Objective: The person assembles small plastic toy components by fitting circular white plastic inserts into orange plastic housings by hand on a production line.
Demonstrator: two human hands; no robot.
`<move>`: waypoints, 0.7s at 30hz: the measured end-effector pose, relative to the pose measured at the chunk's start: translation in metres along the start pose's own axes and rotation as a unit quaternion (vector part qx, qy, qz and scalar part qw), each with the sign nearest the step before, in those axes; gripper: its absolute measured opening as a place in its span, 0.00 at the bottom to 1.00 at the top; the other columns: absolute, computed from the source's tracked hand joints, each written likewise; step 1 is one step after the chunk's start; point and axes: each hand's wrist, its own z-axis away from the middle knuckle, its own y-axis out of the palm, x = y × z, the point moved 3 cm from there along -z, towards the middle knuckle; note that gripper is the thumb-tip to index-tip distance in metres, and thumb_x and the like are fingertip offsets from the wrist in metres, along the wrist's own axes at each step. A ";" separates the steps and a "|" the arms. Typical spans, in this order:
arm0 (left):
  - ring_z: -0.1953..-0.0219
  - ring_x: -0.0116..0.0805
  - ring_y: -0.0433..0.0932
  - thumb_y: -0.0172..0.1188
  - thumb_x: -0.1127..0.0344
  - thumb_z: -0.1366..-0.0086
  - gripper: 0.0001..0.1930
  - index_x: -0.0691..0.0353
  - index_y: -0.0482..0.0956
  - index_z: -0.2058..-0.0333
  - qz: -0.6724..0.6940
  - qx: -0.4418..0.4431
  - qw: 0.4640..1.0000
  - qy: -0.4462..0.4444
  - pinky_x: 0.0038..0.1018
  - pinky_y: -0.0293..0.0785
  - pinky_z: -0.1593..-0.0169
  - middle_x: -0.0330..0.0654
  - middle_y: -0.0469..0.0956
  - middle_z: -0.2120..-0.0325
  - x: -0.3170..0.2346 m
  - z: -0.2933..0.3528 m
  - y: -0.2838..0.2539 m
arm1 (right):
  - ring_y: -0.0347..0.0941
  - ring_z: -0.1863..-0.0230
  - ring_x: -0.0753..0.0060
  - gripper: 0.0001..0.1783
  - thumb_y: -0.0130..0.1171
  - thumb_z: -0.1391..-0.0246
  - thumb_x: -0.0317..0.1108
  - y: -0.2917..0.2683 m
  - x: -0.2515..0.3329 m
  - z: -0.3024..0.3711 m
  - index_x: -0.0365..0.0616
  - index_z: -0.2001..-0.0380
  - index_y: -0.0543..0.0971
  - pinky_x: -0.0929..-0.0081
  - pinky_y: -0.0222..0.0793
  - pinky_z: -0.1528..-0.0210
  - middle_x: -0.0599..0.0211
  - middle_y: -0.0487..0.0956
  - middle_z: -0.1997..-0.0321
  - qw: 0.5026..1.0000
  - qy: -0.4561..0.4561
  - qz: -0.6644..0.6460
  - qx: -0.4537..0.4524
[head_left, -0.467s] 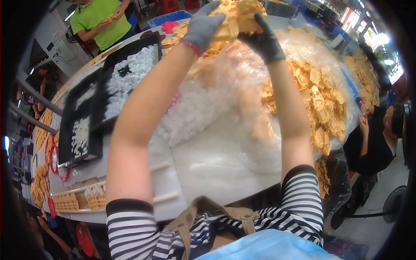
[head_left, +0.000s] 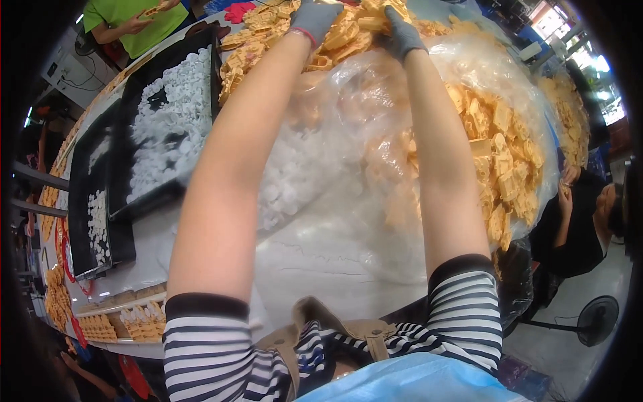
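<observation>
Both my hands wear grey gloves and reach to the far side of the table, into a heap of yellow-orange moulded plastic parts (head_left: 351,37). My left hand (head_left: 316,18) lies against the heap's left part; the upper edge cuts off its fingers, so its grip is hidden. My right hand (head_left: 404,37) is curled at the right side of the parts, thumb up and fingers below, closed on some of them. Beneath my forearms a clear plastic sheet (head_left: 362,87) covers white pieces and more yellow parts.
Black trays (head_left: 120,157) of small white pieces stand at left. A large yellow heap (head_left: 506,161) lies at right in plastic. A rack (head_left: 144,325) of yellow parts sits near left. Co-workers in green (head_left: 144,30) and black (head_left: 573,228) are nearby; a fan (head_left: 596,320) stands right.
The bunch of yellow parts held up between my hands has come down onto the far heap. Both hands have moved farther away, toward the upper edge, and the view has shifted.
</observation>
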 end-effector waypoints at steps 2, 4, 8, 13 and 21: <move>0.58 0.39 0.76 0.65 0.62 0.45 0.38 0.61 0.58 0.37 -0.278 0.136 0.946 -0.094 0.34 0.75 0.58 0.49 0.78 0.60 -0.029 0.020 0.001 | 0.72 0.50 0.55 0.31 0.62 0.46 0.48 -0.022 0.008 0.010 0.44 0.44 0.69 0.62 0.73 0.50 0.57 0.73 0.50 0.981 -0.025 0.190 -0.034; 0.58 0.35 0.78 0.62 0.58 0.43 0.32 0.67 0.67 0.42 -0.267 0.185 0.946 0.008 0.26 0.74 0.55 0.53 0.77 0.55 -0.036 0.032 -0.018 | 0.74 0.55 0.61 0.26 0.59 0.44 0.48 -0.020 0.026 0.028 0.42 0.48 0.74 0.70 0.73 0.52 0.58 0.77 0.53 0.830 -0.055 0.551 -0.062; 0.53 0.30 0.75 0.60 0.55 0.39 0.27 0.65 0.71 0.45 -0.370 0.186 0.902 0.122 0.21 0.71 0.51 0.42 0.75 0.54 -0.110 0.114 -0.053 | 0.75 0.69 0.56 0.28 0.58 0.50 0.54 -0.015 0.053 0.109 0.36 0.62 0.73 0.64 0.70 0.66 0.50 0.78 0.71 0.815 -0.262 0.513 -0.062; 0.49 0.35 0.76 0.58 0.69 0.39 0.20 0.65 0.75 0.48 -0.344 0.191 0.907 0.150 0.26 0.69 0.46 0.48 0.77 0.52 -0.188 0.254 -0.128 | 0.73 0.66 0.81 0.20 0.59 0.43 0.41 -0.104 0.102 0.245 0.42 0.51 0.79 0.84 0.70 0.60 0.71 0.80 0.62 0.877 -0.192 0.438 -0.054; 0.48 0.34 0.74 0.52 0.77 0.34 0.15 0.71 0.74 0.49 -0.419 -0.091 0.901 0.064 0.27 0.69 0.43 0.48 0.76 0.51 -0.230 0.461 -0.292 | 0.78 0.57 0.59 0.20 0.60 0.48 0.41 -0.194 0.060 0.237 0.47 0.52 0.78 0.67 0.71 0.53 0.57 0.81 0.59 0.623 -0.207 0.753 -0.045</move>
